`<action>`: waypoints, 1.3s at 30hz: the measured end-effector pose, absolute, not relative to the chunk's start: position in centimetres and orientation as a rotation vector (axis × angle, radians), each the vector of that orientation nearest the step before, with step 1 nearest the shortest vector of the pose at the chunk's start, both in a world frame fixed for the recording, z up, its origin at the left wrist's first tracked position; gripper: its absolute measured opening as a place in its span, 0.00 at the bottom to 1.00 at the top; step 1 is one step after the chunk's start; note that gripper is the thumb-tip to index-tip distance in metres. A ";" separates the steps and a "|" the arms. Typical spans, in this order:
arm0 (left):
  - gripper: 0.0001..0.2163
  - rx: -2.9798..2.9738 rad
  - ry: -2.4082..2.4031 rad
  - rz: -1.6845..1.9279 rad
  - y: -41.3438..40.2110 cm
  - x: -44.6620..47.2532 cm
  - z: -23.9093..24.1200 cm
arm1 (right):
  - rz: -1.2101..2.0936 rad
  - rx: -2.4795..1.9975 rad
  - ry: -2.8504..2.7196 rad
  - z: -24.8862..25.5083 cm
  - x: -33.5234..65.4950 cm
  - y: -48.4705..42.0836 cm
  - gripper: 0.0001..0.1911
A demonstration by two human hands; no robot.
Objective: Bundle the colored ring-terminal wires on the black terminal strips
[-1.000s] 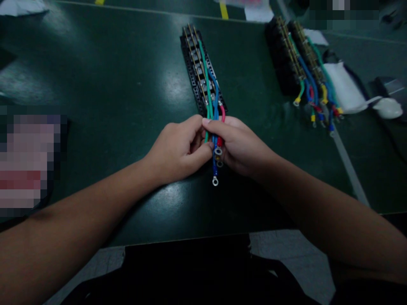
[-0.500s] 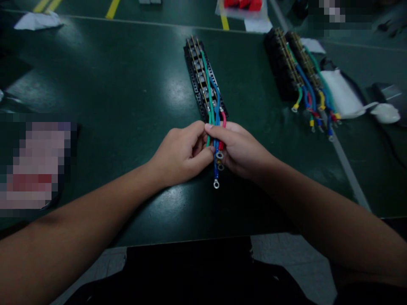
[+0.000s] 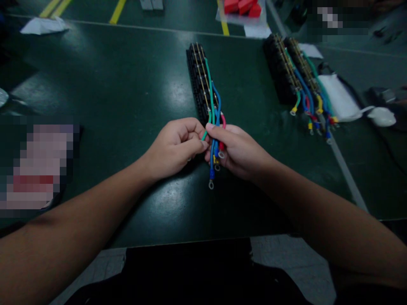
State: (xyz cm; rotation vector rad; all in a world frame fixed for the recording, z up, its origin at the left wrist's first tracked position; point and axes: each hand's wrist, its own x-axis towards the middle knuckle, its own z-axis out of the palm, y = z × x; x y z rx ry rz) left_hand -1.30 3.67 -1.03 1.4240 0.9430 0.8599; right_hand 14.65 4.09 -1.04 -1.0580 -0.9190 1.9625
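A long black terminal block with brass-coloured strips points away from me on the dark green table. Green, blue and red wires come off its near end and right side. My right hand is closed round the wire bundle, thumb on top. Below that grip hang ring terminals with blue, red and yellow sleeves. My left hand pinches a green wire just left of the bundle; the wire's end is hidden in the fingers.
Two similar wired blocks lie at the right, beside a white pouch and a black cable. A blurred-out flat object lies at the left. Red parts in a clear bag and a white crumpled sheet are at the back.
My left hand has moved slightly left, drawing the green wire away from the bundle. The terminal block has tilted a little, and the hanging ring ends have shifted left.
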 end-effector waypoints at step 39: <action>0.07 0.861 0.754 0.502 3.8 -2.4 -0.2 | 1.930 -1.019 -0.896 -1.5 15.1 4.1 0.15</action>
